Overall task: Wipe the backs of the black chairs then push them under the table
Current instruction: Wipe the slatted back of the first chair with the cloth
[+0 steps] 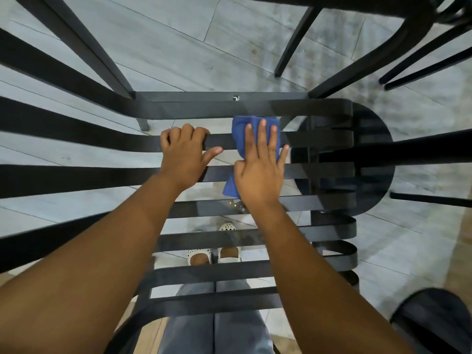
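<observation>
Looking straight down through the slatted back of a black chair (178, 108), the view takes in both bare arms reaching forward over the slats. The left hand (185, 155) grips one slat, fingers curled over its far edge and the thumb stretched along its near edge. Just to the right of it on the same slat, the right hand (260, 172) lies flat with fingers straight and slightly spread, pressing a blue cloth (251, 134) against the slat; the cloth folds over that slat and a corner hangs below the palm. Beyond the slats lies a grey tiled floor (178, 47). Legs of another black chair (296, 39) stand past the held chair's far rail. Below the slats, nearer the body, show white dotted shoes (200, 254) and grey trousers (229, 325).
</observation>
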`<control>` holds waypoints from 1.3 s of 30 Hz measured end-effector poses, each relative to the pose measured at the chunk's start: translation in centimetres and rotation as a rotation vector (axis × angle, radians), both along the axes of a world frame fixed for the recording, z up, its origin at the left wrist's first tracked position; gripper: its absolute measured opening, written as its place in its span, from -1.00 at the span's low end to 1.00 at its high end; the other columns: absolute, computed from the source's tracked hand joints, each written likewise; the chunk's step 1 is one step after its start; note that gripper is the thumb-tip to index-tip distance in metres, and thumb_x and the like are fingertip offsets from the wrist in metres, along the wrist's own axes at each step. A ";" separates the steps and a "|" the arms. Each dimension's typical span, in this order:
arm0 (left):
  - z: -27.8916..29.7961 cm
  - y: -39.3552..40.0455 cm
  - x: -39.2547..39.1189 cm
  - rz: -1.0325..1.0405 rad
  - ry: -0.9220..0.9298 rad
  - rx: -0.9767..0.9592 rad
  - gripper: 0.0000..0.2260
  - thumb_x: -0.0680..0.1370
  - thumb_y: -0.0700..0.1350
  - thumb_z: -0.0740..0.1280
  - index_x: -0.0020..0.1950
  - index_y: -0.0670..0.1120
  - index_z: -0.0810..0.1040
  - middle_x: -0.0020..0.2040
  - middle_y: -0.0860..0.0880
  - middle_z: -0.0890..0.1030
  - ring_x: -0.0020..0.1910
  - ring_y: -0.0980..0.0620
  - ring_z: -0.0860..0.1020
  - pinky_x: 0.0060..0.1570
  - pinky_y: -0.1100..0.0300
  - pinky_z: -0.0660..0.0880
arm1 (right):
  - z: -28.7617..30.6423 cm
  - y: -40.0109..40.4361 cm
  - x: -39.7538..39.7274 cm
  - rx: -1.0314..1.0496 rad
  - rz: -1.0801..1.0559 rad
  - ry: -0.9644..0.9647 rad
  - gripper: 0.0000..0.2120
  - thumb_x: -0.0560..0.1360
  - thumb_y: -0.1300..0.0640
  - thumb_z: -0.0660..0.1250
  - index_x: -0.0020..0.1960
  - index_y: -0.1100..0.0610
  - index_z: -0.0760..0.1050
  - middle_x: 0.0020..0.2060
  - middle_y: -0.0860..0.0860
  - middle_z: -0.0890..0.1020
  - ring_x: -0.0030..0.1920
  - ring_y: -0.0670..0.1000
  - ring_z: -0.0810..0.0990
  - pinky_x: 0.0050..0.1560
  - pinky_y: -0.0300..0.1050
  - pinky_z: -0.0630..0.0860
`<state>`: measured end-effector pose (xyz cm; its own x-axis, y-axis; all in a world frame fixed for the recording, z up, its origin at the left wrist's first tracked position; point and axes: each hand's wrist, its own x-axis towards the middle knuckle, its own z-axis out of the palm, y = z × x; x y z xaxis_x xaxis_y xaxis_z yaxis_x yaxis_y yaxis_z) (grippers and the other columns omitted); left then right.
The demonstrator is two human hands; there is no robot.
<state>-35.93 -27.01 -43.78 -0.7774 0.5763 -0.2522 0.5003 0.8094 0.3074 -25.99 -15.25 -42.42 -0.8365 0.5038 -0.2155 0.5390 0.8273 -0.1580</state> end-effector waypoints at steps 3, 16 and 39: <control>0.1 -0.2 -0.4 -0.024 -0.011 0.036 -0.56 0.56 0.18 0.15 0.27 -0.09 0.44 0.13 -0.15 0.45 0.14 -0.18 0.34 0.20 0.01 0.08 | 0.3 4.0 1.5 0.043 -0.093 -0.015 -0.35 0.53 0.08 0.15 0.54 0.03 -0.06 0.53 0.08 -0.07 0.52 0.13 -0.15 0.42 0.16 -0.25; 0.2 -3.0 -1.9 0.017 -0.009 -0.085 -0.52 0.54 0.18 0.16 0.21 -0.18 0.45 0.11 -0.23 0.47 0.12 -0.25 0.37 0.21 -0.08 0.17 | 0.5 0.2 -0.5 -0.002 -0.110 -0.029 -0.34 0.55 0.08 0.12 0.54 0.06 -0.13 0.53 0.10 -0.14 0.51 0.17 -0.21 0.42 0.11 -0.31; 0.9 -2.9 -1.8 0.029 -0.066 -0.119 -0.52 0.55 0.20 0.12 0.31 -0.11 0.38 0.18 -0.21 0.41 0.21 -0.21 0.30 0.28 -0.02 0.08 | 6.3 -0.5 5.2 -0.176 -0.005 -0.229 -0.39 0.57 0.06 0.11 0.54 0.03 -0.07 0.52 0.15 -0.15 0.49 0.22 -0.28 0.45 0.18 -0.22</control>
